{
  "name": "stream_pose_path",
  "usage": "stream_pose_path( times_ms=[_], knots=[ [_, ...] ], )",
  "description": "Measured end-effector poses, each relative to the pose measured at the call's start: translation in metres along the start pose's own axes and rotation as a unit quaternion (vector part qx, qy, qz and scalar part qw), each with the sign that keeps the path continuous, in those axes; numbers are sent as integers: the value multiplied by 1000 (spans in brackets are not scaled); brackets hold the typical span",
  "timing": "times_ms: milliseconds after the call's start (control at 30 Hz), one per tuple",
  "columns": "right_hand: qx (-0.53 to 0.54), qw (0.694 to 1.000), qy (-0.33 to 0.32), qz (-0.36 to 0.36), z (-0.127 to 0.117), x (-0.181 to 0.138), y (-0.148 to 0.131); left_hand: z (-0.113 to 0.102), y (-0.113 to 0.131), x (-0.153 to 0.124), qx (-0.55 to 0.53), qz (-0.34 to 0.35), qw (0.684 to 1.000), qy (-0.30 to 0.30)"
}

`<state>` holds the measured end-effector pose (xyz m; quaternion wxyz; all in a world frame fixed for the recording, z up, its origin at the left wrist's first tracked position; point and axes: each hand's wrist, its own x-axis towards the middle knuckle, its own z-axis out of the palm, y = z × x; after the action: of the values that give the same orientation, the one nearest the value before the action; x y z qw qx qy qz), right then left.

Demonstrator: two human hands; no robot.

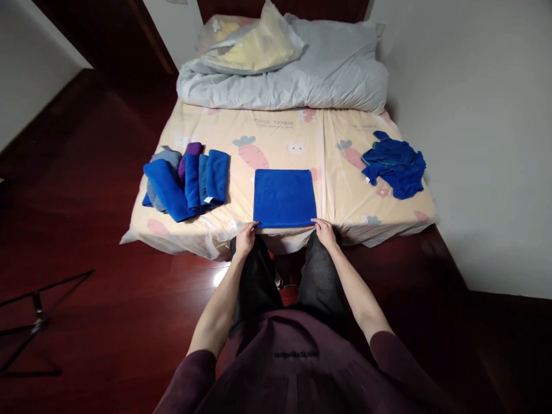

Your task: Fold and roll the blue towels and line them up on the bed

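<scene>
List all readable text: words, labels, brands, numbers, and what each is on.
"Cute rabbit", slightly blurred: bed cover; smaller line below unreadable.
Second print, cover's right side: too blurred.
Print on shirt: too blurred.
White tags among rolled cloths and on crumpled cloth: too small.
Folded blue cloth: no text visible.

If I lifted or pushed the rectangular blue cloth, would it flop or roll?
The rectangular blue cloth would probably droop, since it looks soft. It likely won't roll, because it lies flat on the carrot-print bed. It's probably light, showing little thickness.
</scene>
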<state>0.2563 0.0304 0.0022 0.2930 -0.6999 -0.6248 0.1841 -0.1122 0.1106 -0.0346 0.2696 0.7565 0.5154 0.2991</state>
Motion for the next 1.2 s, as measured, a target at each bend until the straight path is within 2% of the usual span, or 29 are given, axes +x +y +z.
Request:
stream_pose_path(
  times_ms=[100,300,567,733,933,1100,1200],
  knots=[
    [1,1000,3,3,-2,0,-1,-1,1,-1,5,-30,999,12],
    [22,999,26,2,-1,1,-2,2,2,-2,-12,-37,998,41],
    [96,994,14,59,-3,6,2,6,-3,-2,-28,-48,997,48],
    [122,988,4,94,-3,10,7,2,-1,-5,-31,-47,998,31],
    [120,990,18,65,-4,13,7,-4,0,-4,-22,-5,999,-31],
    [183,982,21,40,-3,12,10,-1,-5,-4,-73,8,997,9],
    [201,979,29,19,1,13,14,2,-11,-3,-90,-10,996,19]
  ],
)
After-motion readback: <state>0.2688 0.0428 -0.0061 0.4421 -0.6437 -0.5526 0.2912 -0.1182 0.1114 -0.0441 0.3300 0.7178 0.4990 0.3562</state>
